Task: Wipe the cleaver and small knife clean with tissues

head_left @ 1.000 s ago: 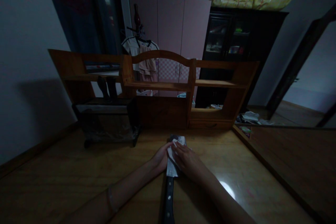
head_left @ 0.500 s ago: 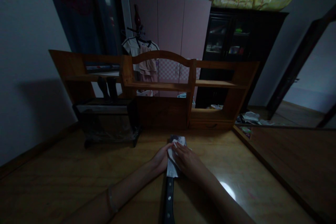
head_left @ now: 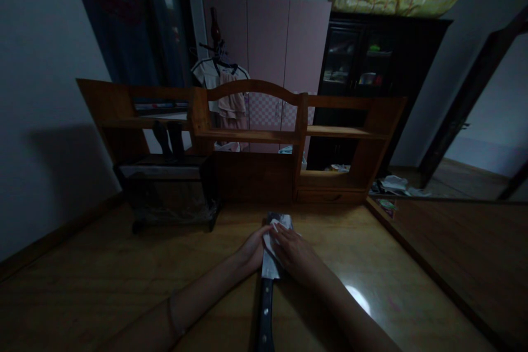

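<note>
A cleaver (head_left: 272,268) lies on the wooden desktop, its black riveted handle toward me and its broad metal blade pointing away. My left hand (head_left: 252,248) grips the blade's left edge, thumb on top; the fingers beneath are partly hidden. Against the upper face of the blade, my right hand (head_left: 291,250) presses a white tissue or cloth (head_left: 269,242), fingers close together over it. Beyond the hands, at the left, stands a black knife block (head_left: 165,195) with dark knife handles (head_left: 169,140) sticking up from it.
A wooden shelf rack (head_left: 256,176) spans the back of the desktop (head_left: 206,297). A wall (head_left: 45,137) borders the left side, and a raised wooden edge (head_left: 416,253) runs along the right. Behind the rack are a pink wardrobe (head_left: 268,38) and a black cabinet (head_left: 396,55).
</note>
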Action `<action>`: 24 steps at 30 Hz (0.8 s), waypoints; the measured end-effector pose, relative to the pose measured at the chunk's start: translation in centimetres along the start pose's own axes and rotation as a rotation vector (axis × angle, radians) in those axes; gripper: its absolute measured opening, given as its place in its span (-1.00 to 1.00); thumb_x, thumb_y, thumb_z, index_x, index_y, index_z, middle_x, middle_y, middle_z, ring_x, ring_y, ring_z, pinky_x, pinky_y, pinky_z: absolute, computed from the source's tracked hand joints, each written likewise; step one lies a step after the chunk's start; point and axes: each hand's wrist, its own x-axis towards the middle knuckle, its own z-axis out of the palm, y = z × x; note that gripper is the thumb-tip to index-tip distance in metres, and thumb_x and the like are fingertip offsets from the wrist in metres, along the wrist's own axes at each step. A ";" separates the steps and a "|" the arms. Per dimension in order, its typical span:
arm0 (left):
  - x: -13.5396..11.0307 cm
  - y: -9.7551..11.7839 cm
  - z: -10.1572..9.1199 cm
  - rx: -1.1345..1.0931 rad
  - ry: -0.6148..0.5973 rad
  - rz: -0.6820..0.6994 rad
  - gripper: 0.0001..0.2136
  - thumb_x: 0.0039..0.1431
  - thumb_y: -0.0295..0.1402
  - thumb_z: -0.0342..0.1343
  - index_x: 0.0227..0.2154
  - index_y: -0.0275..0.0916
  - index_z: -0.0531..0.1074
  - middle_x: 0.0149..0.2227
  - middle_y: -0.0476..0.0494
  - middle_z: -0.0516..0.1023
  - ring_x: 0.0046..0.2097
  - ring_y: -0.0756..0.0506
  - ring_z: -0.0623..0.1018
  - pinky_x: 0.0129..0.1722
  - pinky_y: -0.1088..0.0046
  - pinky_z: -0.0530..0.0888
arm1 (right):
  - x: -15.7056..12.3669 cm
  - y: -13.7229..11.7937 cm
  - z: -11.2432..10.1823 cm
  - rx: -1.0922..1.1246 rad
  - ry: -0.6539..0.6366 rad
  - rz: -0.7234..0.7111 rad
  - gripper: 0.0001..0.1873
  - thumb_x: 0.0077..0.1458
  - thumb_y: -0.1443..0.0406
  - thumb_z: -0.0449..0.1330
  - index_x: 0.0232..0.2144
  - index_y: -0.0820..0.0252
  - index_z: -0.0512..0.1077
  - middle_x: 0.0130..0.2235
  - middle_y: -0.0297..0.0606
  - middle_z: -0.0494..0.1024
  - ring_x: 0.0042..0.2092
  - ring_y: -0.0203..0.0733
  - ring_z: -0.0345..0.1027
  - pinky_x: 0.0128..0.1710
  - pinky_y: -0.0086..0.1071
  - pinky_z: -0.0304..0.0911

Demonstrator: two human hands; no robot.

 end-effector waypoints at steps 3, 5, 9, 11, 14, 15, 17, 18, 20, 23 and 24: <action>-0.1 0.0 0.2 0.002 -0.005 0.005 -0.77 0.23 -0.45 -0.04 -0.24 -0.46 0.49 -0.27 -0.32 0.63 -0.22 -0.15 0.60 0.00 0.31 0.39 | 0.0 -0.1 -0.1 -0.003 0.003 -0.010 -0.51 0.34 0.23 -0.11 0.26 0.19 0.15 0.30 -0.07 0.20 0.32 -0.08 0.04 0.28 -0.10 0.04; -0.1 0.0 0.3 0.010 0.004 0.008 -0.78 0.22 -0.44 -0.02 -0.26 -0.46 0.50 -0.28 -0.31 0.63 -0.23 -0.15 0.60 0.00 0.31 0.39 | 0.0 -0.1 -0.1 -0.006 0.006 -0.012 -0.51 0.34 0.23 -0.11 0.27 0.19 0.15 0.30 -0.08 0.20 0.32 -0.08 0.04 0.28 -0.10 0.03; -0.1 0.0 0.2 0.026 0.006 0.013 -0.79 0.21 -0.43 0.01 -0.25 -0.45 0.51 -0.26 -0.31 0.63 -0.22 -0.15 0.60 0.01 0.33 0.39 | 0.0 -0.2 -0.2 -0.008 0.001 -0.010 -0.51 0.34 0.23 -0.11 0.26 0.19 0.16 0.29 -0.08 0.21 0.31 -0.08 0.04 0.28 -0.12 0.04; -0.2 0.0 0.2 0.019 -0.007 0.007 -0.78 0.22 -0.43 0.00 -0.24 -0.45 0.51 -0.25 -0.31 0.62 -0.20 -0.15 0.60 0.01 0.32 0.39 | 0.0 -0.2 -0.2 -0.006 0.004 -0.004 -0.51 0.34 0.23 -0.11 0.26 0.19 0.15 0.30 -0.08 0.20 0.31 -0.08 0.05 0.28 -0.12 0.05; -0.3 0.1 0.3 0.008 0.009 -0.001 -0.78 0.23 -0.43 -0.02 -0.26 -0.44 0.51 -0.30 -0.28 0.63 -0.26 -0.13 0.60 0.00 0.32 0.39 | -0.1 -0.1 0.0 -0.001 0.010 -0.005 -0.51 0.34 0.23 -0.10 0.26 0.17 0.15 0.30 -0.09 0.19 0.31 -0.08 0.04 0.27 -0.11 0.05; -0.4 0.1 0.3 0.005 0.017 -0.008 -0.78 0.23 -0.43 -0.02 -0.27 -0.44 0.51 -0.31 -0.27 0.63 -0.27 -0.12 0.60 0.01 0.33 0.39 | -0.1 -0.1 0.1 0.000 0.010 -0.005 -0.52 0.33 0.23 -0.10 0.26 0.16 0.16 0.30 -0.09 0.20 0.31 -0.08 0.04 0.27 -0.10 0.05; -0.4 0.1 0.4 0.002 0.020 -0.013 -0.78 0.23 -0.43 -0.02 -0.27 -0.44 0.51 -0.30 -0.27 0.63 -0.25 -0.12 0.60 0.01 0.34 0.39 | 0.0 0.1 0.2 0.001 0.013 -0.001 -0.52 0.33 0.22 -0.11 0.26 0.14 0.16 0.30 -0.10 0.20 0.31 -0.07 0.04 0.27 -0.08 0.05; -0.4 0.1 0.5 0.002 0.016 -0.011 -0.78 0.22 -0.44 -0.02 -0.27 -0.44 0.51 -0.29 -0.28 0.63 -0.24 -0.12 0.60 0.02 0.34 0.39 | 0.0 0.1 0.2 0.001 0.014 0.001 -0.51 0.33 0.22 -0.11 0.26 0.13 0.15 0.30 -0.11 0.20 0.31 -0.07 0.04 0.27 -0.08 0.05; -0.3 0.1 0.4 0.008 0.010 -0.003 -0.79 0.22 -0.44 -0.01 -0.27 -0.44 0.51 -0.29 -0.28 0.63 -0.25 -0.12 0.60 0.00 0.34 0.39 | 0.0 0.1 0.2 0.000 0.013 0.003 -0.51 0.33 0.22 -0.11 0.27 0.12 0.14 0.30 -0.11 0.20 0.31 -0.07 0.04 0.27 -0.07 0.05; -0.1 0.0 0.2 0.024 0.001 0.003 -0.79 0.21 -0.44 -0.01 -0.27 -0.43 0.51 -0.32 -0.27 0.63 -0.28 -0.13 0.60 -0.02 0.33 0.41 | 0.0 0.0 0.0 -0.002 0.002 0.013 -0.51 0.33 0.22 -0.10 0.26 0.12 0.15 0.30 -0.10 0.21 0.31 -0.06 0.05 0.26 -0.07 0.06; -0.1 0.0 0.1 0.021 -0.006 -0.002 -0.79 0.21 -0.43 -0.01 -0.27 -0.43 0.50 -0.32 -0.27 0.63 -0.28 -0.13 0.60 -0.03 0.33 0.41 | 0.0 -0.1 0.0 -0.003 -0.001 0.015 -0.51 0.33 0.22 -0.10 0.26 0.12 0.15 0.30 -0.10 0.21 0.31 -0.06 0.06 0.26 -0.08 0.07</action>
